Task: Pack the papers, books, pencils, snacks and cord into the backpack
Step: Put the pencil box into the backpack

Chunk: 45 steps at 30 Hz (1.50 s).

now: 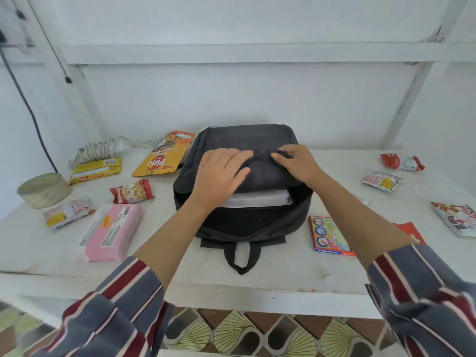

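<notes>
A black backpack (247,140) lies flat on the white table (283,276), its main opening facing me. White papers or books (260,198) show inside the opening. My left hand (219,173) lies on the bag's top flap with fingers spread. My right hand (296,161) pinches the raised fold of that flap. A coiled white cord (103,149) lies at the back left. A pencil box (328,235) sits right of the bag. Snack packs lie on both sides, among them an orange pouch (163,154) and a pink pack (112,231).
A tape roll (43,189) sits at the far left edge. A yellow biscuit box (96,170) and red snack bag (131,191) lie left; several small packets (401,162) lie right. A black cable (31,112) hangs along the left wall. The table's front edge is near me.
</notes>
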Each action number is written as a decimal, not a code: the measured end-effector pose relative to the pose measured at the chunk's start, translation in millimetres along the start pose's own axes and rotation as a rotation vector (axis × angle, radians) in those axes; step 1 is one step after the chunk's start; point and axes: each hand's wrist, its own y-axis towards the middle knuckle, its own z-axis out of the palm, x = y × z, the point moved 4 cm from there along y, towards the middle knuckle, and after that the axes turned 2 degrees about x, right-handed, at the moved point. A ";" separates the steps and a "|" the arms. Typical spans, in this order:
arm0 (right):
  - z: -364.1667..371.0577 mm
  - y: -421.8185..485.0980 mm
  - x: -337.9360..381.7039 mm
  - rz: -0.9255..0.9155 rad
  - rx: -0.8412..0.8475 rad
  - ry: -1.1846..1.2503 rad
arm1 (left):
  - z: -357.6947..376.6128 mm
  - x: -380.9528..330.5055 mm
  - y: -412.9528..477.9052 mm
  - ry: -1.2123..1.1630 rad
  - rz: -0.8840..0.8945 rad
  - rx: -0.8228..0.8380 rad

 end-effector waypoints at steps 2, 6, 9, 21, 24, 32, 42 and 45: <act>0.2 15.6 -7.4 0.087 -0.057 0.052 | 10.6 3.5 -11.6 0.022 0.172 0.013; -1.2 38.2 -14.7 0.200 -0.117 0.144 | 40.1 29.2 -25.0 -0.055 0.141 0.346; -1.4 48.6 -16.5 0.237 -0.138 0.158 | 53.2 42.8 -20.8 -0.142 0.081 0.508; 12.7 29.2 8.1 -0.161 0.182 -0.457 | 73.5 78.4 28.3 -0.704 -0.368 0.905; 8.9 31.1 7.1 -0.121 0.175 -0.340 | 76.5 81.0 37.9 -0.769 -0.444 0.948; -0.4 66.5 15.6 -0.081 0.338 -0.224 | 67.5 79.8 35.6 -0.312 -0.046 0.379; -1.4 87.0 7.5 -0.018 0.422 -0.064 | 83.5 85.3 26.3 -0.164 0.063 0.526; -3.2 86.1 6.1 -0.015 0.385 -0.033 | 84.7 87.7 32.9 -0.214 0.003 0.610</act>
